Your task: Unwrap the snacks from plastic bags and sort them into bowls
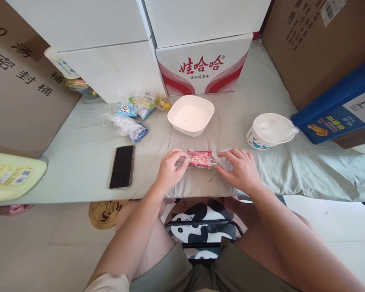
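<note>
Between the fingers (174,156), the packet (200,158) is glossy plastic. Beyond them, the bowl (191,115) is smooth plastic; beneath, the worktop's cloth (150,160) is matt and creased.

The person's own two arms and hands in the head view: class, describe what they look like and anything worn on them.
The left hand and right hand are bare, five-fingered, without gloves or visible watch. A pale beige cloth sleeve shows on the left arm; none shows on the right arm.
</note>
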`<state>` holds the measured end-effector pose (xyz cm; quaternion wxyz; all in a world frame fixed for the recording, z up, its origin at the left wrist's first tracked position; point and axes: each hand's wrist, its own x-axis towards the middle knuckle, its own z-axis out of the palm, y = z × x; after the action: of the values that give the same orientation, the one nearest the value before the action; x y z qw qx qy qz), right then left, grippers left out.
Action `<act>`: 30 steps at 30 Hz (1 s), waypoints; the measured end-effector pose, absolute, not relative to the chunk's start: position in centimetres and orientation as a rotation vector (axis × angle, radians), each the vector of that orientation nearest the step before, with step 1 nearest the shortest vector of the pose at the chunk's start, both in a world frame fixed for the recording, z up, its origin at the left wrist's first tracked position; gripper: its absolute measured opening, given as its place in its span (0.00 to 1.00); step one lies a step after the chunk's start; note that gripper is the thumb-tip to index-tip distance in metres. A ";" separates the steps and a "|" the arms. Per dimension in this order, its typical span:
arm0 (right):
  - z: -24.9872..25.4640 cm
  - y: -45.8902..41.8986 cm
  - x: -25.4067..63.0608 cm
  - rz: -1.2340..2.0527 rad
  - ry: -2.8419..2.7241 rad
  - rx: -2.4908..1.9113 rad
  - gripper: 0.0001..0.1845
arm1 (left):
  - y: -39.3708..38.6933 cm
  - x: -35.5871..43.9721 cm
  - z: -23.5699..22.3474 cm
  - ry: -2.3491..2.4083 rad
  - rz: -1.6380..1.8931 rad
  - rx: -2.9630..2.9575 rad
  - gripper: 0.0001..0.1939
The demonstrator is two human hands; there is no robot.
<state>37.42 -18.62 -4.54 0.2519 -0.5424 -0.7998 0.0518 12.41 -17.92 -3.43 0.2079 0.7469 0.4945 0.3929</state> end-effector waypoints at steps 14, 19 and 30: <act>-3.1 -19.7 36.8 -0.098 -1.888 -1.255 0.12 | -17.8 12.6 -2.6 1.588 1.157 1.388 0.07; -3.9 -20.4 34.5 0.092 -2.372 -1.125 0.23 | -17.9 13.5 -1.0 1.100 0.910 0.756 0.17; -4.4 -20.0 34.6 0.271 -2.333 -1.183 0.24 | -16.4 13.5 0.0 0.959 1.147 0.251 0.12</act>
<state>34.60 -19.95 -4.45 0.2533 -0.4353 -0.8582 0.0998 13.53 -16.41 0.05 0.7263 0.1137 0.4349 0.5201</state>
